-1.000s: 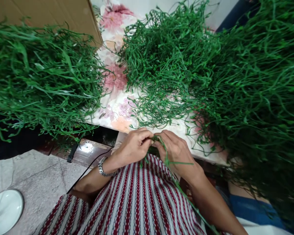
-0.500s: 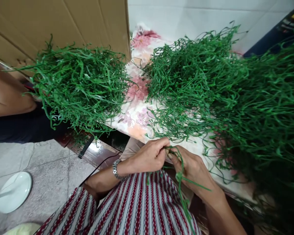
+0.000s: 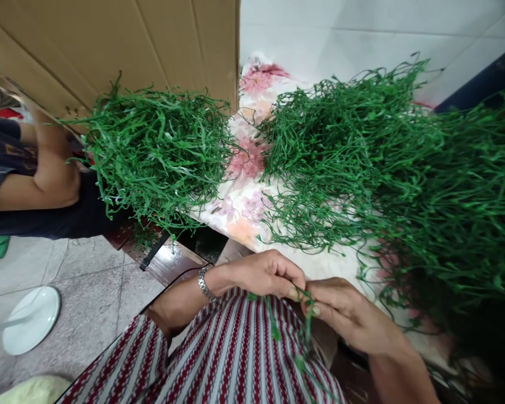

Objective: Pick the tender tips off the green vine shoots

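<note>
Since half a second ago my view has tipped up a little, so both hands sit lower in the picture and the person at my left shows more. My left hand [image 3: 269,275] and right hand [image 3: 345,314] meet fingertip to fingertip above my striped lap [image 3: 235,359], both pinched on one thin green strand [image 3: 307,322] that hangs down from between them over the cloth. A metal watch [image 3: 203,282] sits on my left wrist. Just beyond the hands is the bench [image 3: 239,207], covered in a flowered cloth. On its right lies a big heap of green strands [image 3: 382,163], spreading off toward the edge of view; on its left a smaller heap [image 3: 160,151] rests against a cardboard box [image 3: 109,45]. Further left another person's arm [image 3: 46,179] shows, and a white plate [image 3: 31,320] lies on the tiled floor [image 3: 88,303].
</note>
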### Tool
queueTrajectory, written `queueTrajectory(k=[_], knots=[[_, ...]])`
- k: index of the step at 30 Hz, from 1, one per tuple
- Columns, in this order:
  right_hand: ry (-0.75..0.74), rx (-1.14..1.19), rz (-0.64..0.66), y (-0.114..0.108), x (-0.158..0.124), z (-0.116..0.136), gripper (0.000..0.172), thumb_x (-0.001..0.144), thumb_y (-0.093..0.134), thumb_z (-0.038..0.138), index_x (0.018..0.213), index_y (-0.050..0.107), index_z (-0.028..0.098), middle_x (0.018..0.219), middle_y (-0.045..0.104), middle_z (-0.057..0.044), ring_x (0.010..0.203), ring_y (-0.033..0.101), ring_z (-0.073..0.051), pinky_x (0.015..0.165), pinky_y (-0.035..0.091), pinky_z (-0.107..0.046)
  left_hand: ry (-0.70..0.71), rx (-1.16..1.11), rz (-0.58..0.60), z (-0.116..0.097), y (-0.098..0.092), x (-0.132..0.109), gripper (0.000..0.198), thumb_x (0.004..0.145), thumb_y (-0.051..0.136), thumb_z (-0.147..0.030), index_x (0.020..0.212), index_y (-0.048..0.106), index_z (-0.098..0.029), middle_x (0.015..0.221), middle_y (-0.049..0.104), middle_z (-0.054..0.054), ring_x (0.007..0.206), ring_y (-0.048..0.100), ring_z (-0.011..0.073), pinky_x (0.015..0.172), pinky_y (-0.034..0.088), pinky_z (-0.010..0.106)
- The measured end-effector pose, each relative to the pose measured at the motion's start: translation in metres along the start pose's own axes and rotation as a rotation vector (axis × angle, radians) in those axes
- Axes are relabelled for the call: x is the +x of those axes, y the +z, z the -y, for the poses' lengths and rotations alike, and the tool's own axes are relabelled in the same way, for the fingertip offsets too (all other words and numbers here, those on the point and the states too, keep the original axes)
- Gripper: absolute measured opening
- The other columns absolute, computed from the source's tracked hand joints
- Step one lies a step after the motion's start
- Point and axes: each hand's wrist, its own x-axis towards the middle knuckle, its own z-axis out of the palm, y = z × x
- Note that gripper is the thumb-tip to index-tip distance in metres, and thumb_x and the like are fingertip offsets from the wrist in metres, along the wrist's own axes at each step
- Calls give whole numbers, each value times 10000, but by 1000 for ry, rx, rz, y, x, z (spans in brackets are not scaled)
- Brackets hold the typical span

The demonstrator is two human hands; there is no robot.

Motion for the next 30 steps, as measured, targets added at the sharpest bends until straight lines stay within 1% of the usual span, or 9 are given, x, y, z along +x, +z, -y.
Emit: queueTrajectory(k=[2,3,5,7,10,13,17,23,30], knots=[[-22,235,6,1,0,-5,357,911,402,379,674,547,154,555,500,4,508,472,-80,487,344,-191,-33,-197,-20,4,0,1,264,683,648,-361,659,550,-117,481,422,-55,403,287,36,401,218,188],[21,325,-40,2,0,-7,345,903,423,380,690,561,147,562,511,1,506,478,-77,480,350,-185,-31,-266,-89,5,1,1,301,663,667,-396,671,547,-121,457,423,-60,374,280,32,379,201,181],[155,419,-231,4,0,-11,267,890,467,326,726,572,143,570,519,6,499,475,-71,483,363,-180,-7,-329,-294,5,2,2,328,654,684,-422,695,527,-138,444,452,-61,338,295,30,348,191,167],[217,476,-401,5,-2,-14,191,873,501,299,788,576,146,634,559,-7,560,527,-90,548,417,-201,-4,-320,-489,2,3,2,308,666,690,-398,703,511,-149,504,507,-48,350,346,31,343,230,157],[262,523,-545,7,-3,-13,169,859,522,318,849,571,157,628,531,11,525,504,-85,516,403,-206,18,-248,-631,0,5,4,316,644,717,-380,664,502,-149,535,479,-54,386,384,38,366,298,166],[321,462,-580,13,2,-7,224,858,514,366,869,586,155,570,448,41,454,388,-56,451,323,-185,129,-140,-686,5,7,9,305,673,696,-381,655,493,-153,517,421,-65,407,380,43,398,308,171],[324,400,-604,27,13,-3,297,833,531,436,822,584,145,683,521,1,600,463,-81,555,383,-194,260,-2,-733,16,11,15,236,734,643,-339,680,504,-156,572,408,-56,481,368,52,452,301,174],[346,590,-594,44,20,-10,396,747,600,526,843,578,142,698,505,13,614,440,-83,565,385,-195,351,185,-874,20,21,23,158,765,588,-267,664,529,-160,646,442,-25,589,398,86,537,329,197],[343,605,-627,40,24,-6,270,780,599,423,833,586,159,798,583,-14,704,512,-114,628,426,-206,351,61,-823,5,24,28,220,713,621,-330,618,556,-143,605,464,-12,579,415,100,537,332,231]])
